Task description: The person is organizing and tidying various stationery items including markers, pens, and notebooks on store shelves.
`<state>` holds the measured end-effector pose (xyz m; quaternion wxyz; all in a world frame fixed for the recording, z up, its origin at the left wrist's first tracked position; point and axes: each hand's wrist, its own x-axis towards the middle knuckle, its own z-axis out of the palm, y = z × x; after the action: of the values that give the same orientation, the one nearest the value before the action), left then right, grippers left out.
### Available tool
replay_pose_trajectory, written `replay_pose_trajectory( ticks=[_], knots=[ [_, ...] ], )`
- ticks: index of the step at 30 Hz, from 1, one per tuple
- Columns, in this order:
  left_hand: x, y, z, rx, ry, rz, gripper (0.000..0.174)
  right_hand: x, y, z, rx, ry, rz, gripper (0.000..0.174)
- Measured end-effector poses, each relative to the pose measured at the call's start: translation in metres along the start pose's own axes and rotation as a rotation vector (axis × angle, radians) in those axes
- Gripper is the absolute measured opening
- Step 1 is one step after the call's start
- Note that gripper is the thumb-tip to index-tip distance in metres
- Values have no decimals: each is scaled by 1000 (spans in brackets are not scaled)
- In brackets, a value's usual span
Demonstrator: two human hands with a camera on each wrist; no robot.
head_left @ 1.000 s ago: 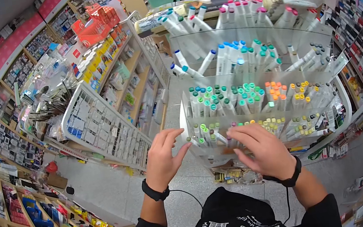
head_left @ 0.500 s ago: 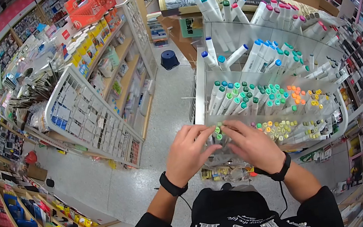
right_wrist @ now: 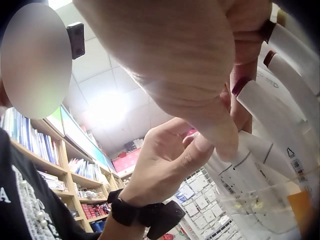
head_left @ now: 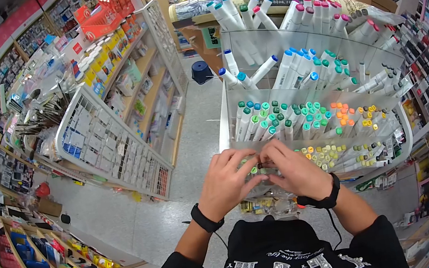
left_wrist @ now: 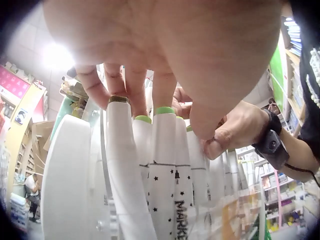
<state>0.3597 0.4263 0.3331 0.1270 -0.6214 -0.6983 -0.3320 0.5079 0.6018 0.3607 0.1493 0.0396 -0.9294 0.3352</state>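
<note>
In the front row of a stepped, clear-and-white plastic rack point(head_left: 225, 131), slim white markers with light-green caps point(left_wrist: 164, 137) stand upright between the person's hands. The left hand point(head_left: 225, 183) arches over them, its fingers spread behind the caps and its thumb in front, perhaps to steady the cluster; whether it pinches one cannot be told. The right hand point(head_left: 300, 173) bends inward beside a white marker with a dark-red cap point(right_wrist: 265, 107), thumb near fingers, though any pinch is hidden. Caps point upward, probably so colours can be read from above. Behind, white markers with blue caps point(head_left: 293, 65) lean at angles, likely because their compartment is loosely filled.
</note>
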Motion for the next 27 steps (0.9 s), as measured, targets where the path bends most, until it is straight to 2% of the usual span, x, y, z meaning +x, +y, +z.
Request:
replay_pose_trajectory(
  ticks=[4, 7, 11, 13, 17, 19, 23, 27],
  knots=[
    [6, 11, 3, 2, -5, -36, 39, 3, -3, -12, -47, -123, 22, 46],
    [9, 14, 11, 22, 32, -58, 32, 2, 11, -16, -20, -76, -69, 43],
    [4, 12, 9, 66, 36, -101, 27, -2, 6, -21, -50, -141, -74, 39],
    [6, 14, 10, 115, 42, -124, 26, -6, 5, -30, -194, -91, -155, 33],
    [15, 18, 31, 161, 54, -157, 27, -23, 32, -47, -279, -149, -158, 29],
    [22, 21, 36, 244, 113, -142, 31, -28, 40, -57, -246, -110, -232, 31],
    [24, 37, 33, 266, 128, -137, 37, -50, 33, -80, -139, -14, -225, 34],
    [29, 63, 30, 123, 64, -113, 46, -64, 33, -98, -141, 64, -140, 32]
  ],
)
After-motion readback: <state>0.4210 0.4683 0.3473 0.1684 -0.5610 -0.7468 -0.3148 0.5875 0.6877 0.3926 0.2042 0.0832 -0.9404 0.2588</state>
